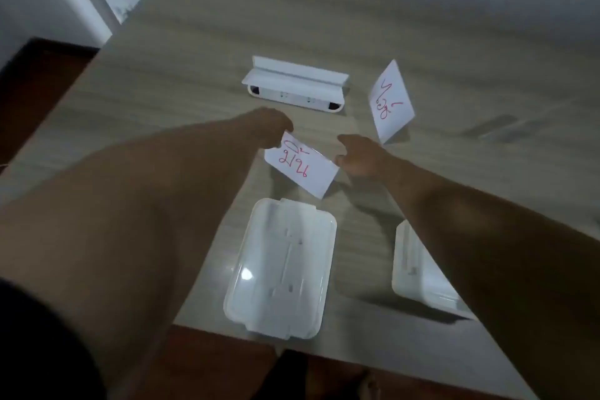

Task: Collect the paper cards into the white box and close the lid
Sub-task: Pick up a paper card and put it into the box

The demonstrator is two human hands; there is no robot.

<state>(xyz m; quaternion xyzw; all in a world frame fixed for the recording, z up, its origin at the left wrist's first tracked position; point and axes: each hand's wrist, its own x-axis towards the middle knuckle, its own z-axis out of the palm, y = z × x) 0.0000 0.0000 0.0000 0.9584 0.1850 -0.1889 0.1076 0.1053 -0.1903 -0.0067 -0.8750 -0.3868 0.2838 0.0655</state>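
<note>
A folded white paper card (302,169) with red writing is at the middle of the table, held at both ends. My left hand (271,127) pinches its far left corner. My right hand (360,156) grips its right edge with thumb and fingers. A second folded card (391,104) with red writing stands upright to the right, untouched. Near the front edge lies a white plastic box part (279,269), glossy and rectangular. Another white plastic part (415,273) sits to its right, half hidden under my right forearm. I cannot tell which one is the lid.
A white slotted stand (293,88) lies behind the cards near the table's middle. The wooden table (194,75) ends close at the front and at the left, with dark floor beyond. White walls rise behind.
</note>
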